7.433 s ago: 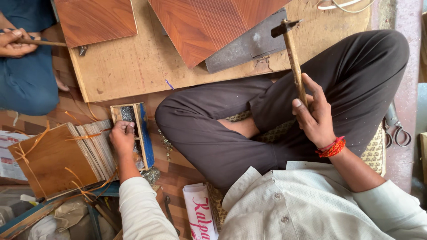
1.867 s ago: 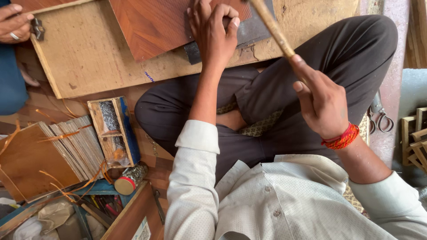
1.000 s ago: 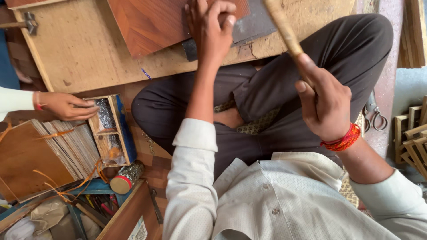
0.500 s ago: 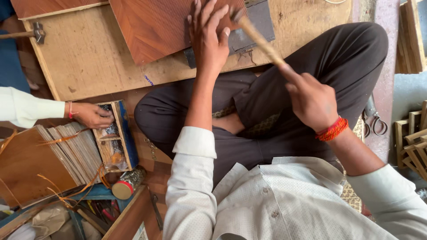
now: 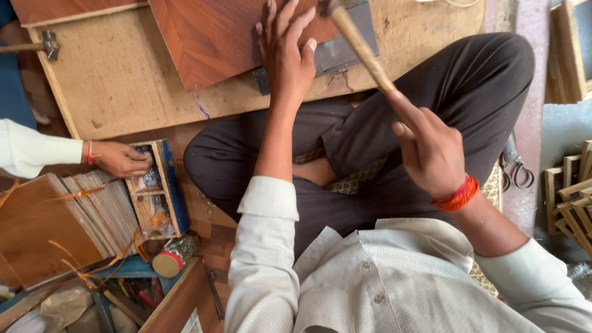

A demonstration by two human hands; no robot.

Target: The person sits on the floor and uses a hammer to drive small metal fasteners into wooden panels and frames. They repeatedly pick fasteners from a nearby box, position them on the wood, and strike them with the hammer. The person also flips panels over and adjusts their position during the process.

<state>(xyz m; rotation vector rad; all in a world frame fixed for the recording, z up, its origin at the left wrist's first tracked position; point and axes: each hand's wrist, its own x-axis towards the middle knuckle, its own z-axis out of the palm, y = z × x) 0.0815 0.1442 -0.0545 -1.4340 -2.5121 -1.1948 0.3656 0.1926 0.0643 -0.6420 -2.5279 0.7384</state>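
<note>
My left hand lies flat, fingers spread, on the veneer panel w/ a metal plate just beside it. Right hand grips the hammer handle, tilted over the plate. Another person's hand reaches into a small box at left.

The left hand lies flat, fingers spread, arm stretched forward from a rolled white sleeve. The right hand, just right of it, is fisted, forearm bent inward.

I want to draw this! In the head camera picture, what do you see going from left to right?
Another person's hand → small wooden box → left hand → right hand holding hammer handle → scissors → wooden frames.
</note>
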